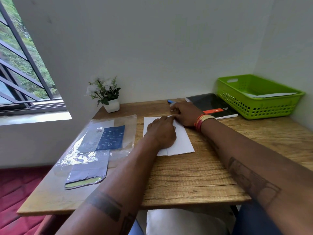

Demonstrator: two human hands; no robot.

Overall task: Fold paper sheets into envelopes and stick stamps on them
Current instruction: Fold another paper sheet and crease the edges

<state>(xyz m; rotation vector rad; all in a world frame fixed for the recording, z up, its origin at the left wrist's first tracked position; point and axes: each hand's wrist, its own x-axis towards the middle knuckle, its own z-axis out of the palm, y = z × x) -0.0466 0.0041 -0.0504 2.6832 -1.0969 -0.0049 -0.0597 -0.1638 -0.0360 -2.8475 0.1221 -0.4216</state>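
A white paper sheet (182,141), partly folded with a flap along its right side, lies on the wooden table (194,175) in the middle. My left hand (161,131) rests flat on the sheet and presses it down. At the sheet's far edge my right hand (184,112) pinches the top of the fold, its fingertips meeting those of the left hand. A torn plastic packet with a blue label (101,141) lies to the left of the sheet. I cannot make out any stamps.
A green plastic basket (257,106) holding white paper stands at the back right, a black notebook (210,104) beside it. A blue object (169,101) peeks out behind my right hand. A small white flower pot (111,105) sits at the back left by the window.
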